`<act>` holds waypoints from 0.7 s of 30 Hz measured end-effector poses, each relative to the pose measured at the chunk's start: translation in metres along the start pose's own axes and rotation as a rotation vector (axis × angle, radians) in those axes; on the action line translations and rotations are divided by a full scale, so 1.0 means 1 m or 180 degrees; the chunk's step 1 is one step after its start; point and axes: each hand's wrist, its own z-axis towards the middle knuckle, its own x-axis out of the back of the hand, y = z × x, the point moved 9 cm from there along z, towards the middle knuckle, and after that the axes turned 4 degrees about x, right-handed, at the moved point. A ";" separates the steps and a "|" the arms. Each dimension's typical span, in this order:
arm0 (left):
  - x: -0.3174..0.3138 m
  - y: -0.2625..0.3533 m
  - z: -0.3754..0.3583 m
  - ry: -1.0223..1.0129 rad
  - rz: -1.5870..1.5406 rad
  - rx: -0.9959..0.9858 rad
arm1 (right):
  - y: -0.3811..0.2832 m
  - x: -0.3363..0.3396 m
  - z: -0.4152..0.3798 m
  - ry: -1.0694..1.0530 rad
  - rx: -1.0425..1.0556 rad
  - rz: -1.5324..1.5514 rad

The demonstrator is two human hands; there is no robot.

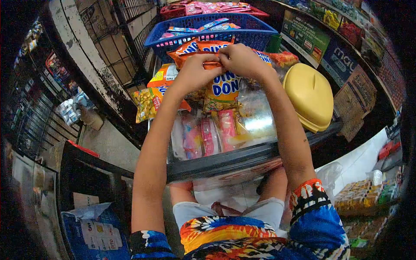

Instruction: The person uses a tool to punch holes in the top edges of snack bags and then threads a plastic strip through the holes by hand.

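Observation:
Both hands meet above an orange snack bag (223, 89) with blue and white lettering, near the middle of the view. My left hand (197, 69) pinches its top edge from the left, fingers closed. From the right, my right hand (242, 63) grips the same top edge, its fingertips touching those of the left. The bag hangs upright over a glass-topped case (260, 125). More orange snack bags (164, 76) lie behind and to the left of it. Pink packets (210, 136) show in the case below.
A blue basket (212, 37) of packets stands behind the bags, with a red basket (255, 12) beyond. A yellow lidded container (310, 97) sits beside my right forearm. The case's dark front edge (225, 161) runs below my forearms. Shelves of goods line the right.

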 end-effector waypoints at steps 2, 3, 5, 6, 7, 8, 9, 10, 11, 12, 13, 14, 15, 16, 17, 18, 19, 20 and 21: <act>0.002 0.003 -0.001 0.0002 0.0110 0.0017 | -0.002 0.000 -0.001 -0.0081 -0.0032 0.0001; 0.000 0.003 -0.001 -0.0060 0.0183 0.0024 | -0.001 0.000 -0.001 -0.0076 -0.0038 0.0001; -0.001 0.004 -0.001 -0.0125 0.0257 0.0028 | -0.002 -0.001 -0.001 -0.0134 -0.0019 0.0020; -0.002 0.003 -0.001 -0.0162 0.0162 0.0049 | -0.001 -0.002 -0.001 -0.0131 -0.0021 0.0021; -0.003 0.001 0.000 -0.0198 0.0067 0.0069 | -0.002 -0.002 0.000 -0.0120 -0.0017 0.0011; -0.003 0.000 0.000 -0.0199 0.0069 0.0068 | -0.002 -0.002 0.000 -0.0109 -0.0012 -0.0001; -0.003 0.001 0.000 -0.0221 0.0072 0.0064 | -0.002 -0.001 0.000 -0.0106 -0.0012 -0.0002; -0.004 0.001 0.000 -0.0243 0.0073 0.0062 | -0.003 -0.001 -0.001 -0.0105 -0.0013 0.0007; -0.004 0.001 0.000 -0.0245 0.0073 0.0061 | -0.003 0.000 -0.001 -0.0105 -0.0014 0.0017; -0.004 0.001 0.000 -0.0227 0.0085 0.0049 | -0.003 0.000 -0.001 -0.0103 -0.0016 0.0017; -0.004 0.001 0.000 -0.0208 0.0095 0.0037 | -0.003 0.000 -0.001 -0.0066 0.0016 0.0005; -0.004 0.001 0.000 -0.0208 0.0095 0.0036 | -0.003 0.000 -0.001 -0.0029 0.0047 -0.0008; -0.004 0.000 0.000 -0.0218 0.0086 0.0046 | -0.004 0.000 -0.001 -0.0029 0.0047 -0.0008; -0.005 -0.001 0.000 -0.0227 0.0077 0.0056 | -0.004 0.001 -0.001 -0.0026 0.0046 -0.0013; -0.004 -0.001 0.000 -0.0225 0.0076 0.0058 | -0.004 0.001 -0.001 -0.0023 0.0045 -0.0018; -0.005 0.000 0.001 -0.0239 0.0085 0.0052 | -0.004 0.002 -0.001 -0.0025 0.0046 -0.0017; -0.005 0.001 0.001 -0.0253 0.0093 0.0047 | -0.004 0.001 -0.001 -0.0066 0.0005 0.0003; -0.005 0.001 0.000 -0.0254 0.0091 0.0049 | -0.003 -0.001 -0.001 -0.0108 -0.0038 0.0025; -0.005 0.001 -0.001 -0.0242 0.0051 0.0066 | -0.001 -0.002 -0.001 -0.0111 -0.0037 0.0025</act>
